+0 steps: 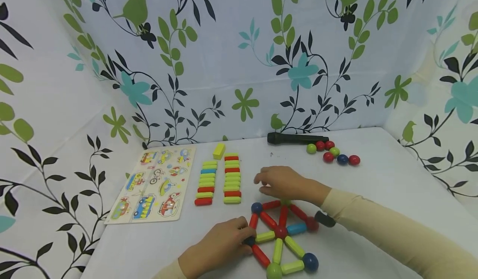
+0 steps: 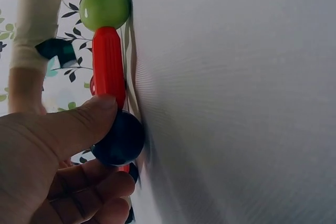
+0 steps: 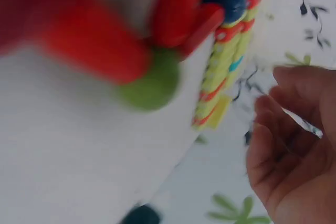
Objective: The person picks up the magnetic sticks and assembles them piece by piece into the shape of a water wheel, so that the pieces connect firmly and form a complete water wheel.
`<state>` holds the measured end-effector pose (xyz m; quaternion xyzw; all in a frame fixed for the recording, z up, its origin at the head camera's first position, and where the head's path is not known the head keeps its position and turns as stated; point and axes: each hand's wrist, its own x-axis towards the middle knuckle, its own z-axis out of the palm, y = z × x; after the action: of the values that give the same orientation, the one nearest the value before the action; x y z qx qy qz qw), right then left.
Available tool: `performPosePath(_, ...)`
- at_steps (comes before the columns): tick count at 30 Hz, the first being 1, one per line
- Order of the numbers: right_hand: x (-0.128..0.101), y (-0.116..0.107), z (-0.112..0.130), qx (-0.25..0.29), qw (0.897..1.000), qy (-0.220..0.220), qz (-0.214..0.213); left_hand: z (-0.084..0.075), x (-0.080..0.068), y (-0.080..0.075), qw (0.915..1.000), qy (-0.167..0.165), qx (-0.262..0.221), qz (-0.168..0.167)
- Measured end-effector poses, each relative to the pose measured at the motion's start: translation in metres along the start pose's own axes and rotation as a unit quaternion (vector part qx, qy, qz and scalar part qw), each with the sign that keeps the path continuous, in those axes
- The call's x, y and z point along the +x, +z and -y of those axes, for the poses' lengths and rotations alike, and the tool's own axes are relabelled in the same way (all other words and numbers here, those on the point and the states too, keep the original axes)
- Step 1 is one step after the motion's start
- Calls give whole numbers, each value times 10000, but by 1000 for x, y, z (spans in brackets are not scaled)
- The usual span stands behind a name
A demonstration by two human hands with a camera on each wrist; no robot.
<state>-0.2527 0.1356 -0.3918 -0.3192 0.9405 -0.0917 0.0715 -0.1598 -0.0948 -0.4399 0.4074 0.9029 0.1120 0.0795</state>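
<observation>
A wheel-like frame of short red, yellow-green and blue rods joined by coloured balls lies on the table, with a red ball [image 1: 281, 231] at its hub. My left hand [image 1: 224, 242] is at the frame's left side, pinching a dark blue ball [image 2: 119, 139] between thumb and fingers. The thumb tip overlaps the end of a red rod [image 2: 108, 61], which leads to a green ball [image 2: 105, 8]. Beyond the frame's far edge, my right hand [image 1: 285, 183] hovers with loosely curled fingers and holds nothing. A far green ball [image 3: 152, 80] shows blurred in the right wrist view.
Two columns of spare rods [image 1: 232, 179] lie left of the right hand, a yellow block [image 1: 219, 151] behind them. Further left is a vehicle picture board [image 1: 153, 183]. Several loose balls [image 1: 342, 159] and a black microphone-like object [image 1: 296, 138] sit at the back right.
</observation>
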Motion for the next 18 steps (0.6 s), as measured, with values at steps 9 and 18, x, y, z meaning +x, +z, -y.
performPosePath(9,58,21,65,-1830,9748,-1117,619,0,-4,3,9987,248,257,-363)
performPosePath(18,66,41,78,-2298,9658,-1107,463,-1,-10,4,9966,418,474,-529)
